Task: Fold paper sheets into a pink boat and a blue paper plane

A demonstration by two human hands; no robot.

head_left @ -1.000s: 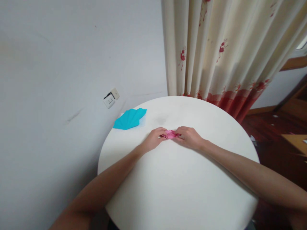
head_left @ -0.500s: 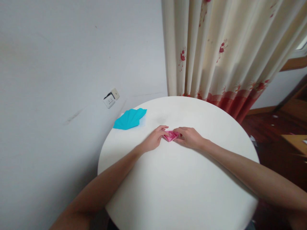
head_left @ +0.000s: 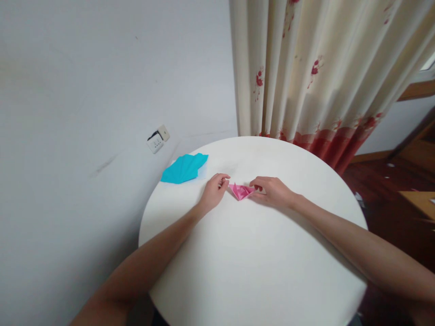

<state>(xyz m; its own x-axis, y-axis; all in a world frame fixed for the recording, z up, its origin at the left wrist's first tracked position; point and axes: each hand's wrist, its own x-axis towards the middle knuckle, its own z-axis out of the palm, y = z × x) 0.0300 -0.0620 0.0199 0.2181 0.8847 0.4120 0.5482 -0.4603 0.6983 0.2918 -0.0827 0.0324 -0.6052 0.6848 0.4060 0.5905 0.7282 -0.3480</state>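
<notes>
A small pink folded paper (head_left: 240, 192) lies on the white table, its middle point toward me and a little flap standing up near its left side. My right hand (head_left: 271, 191) has its fingertips and thumb around the paper's right corner. Beside the left corner is my left hand (head_left: 215, 189), fingers curved and slightly apart, with nothing visible in them. Whether a left fingertip still touches that corner is hard to tell.
A pleated bright blue paper (head_left: 183, 169) lies at the table's back left, over a paler sheet. The round white table (head_left: 254, 262) stands by a wall with a socket (head_left: 155, 142). A floral curtain (head_left: 306, 68) hangs behind it.
My left hand has drawn back leftward off the pink paper, so more of its left side shows, including the raised flap. My right hand stays at the right corner.
</notes>
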